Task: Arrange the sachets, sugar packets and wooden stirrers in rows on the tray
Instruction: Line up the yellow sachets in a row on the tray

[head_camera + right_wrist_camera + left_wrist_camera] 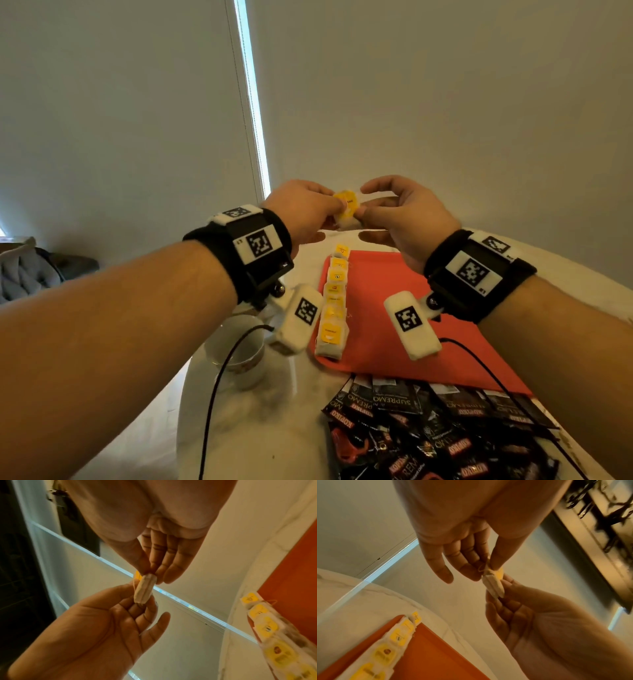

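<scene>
Both hands are raised above the far end of the red tray (383, 308). Between them hangs a tea bag (347, 209) with a yellow tag. My left hand (308, 209) pinches its left side between thumb and fingers, and my right hand (397, 212) pinches its right side. In the left wrist view the tea bag (493, 584) shows edge-on between both sets of fingertips. The right wrist view shows the same tea bag (145, 589). A row of several yellow-tagged tea bags (334, 301) lies along the tray's left edge. No sugar packets or stirrers are in view.
A pile of black coffee sachets (438, 435) lies on the white marble table in front of the tray. A white cup (236, 349) stands left of the tray, under my left wrist. Black cables run from both wrist cameras across the table.
</scene>
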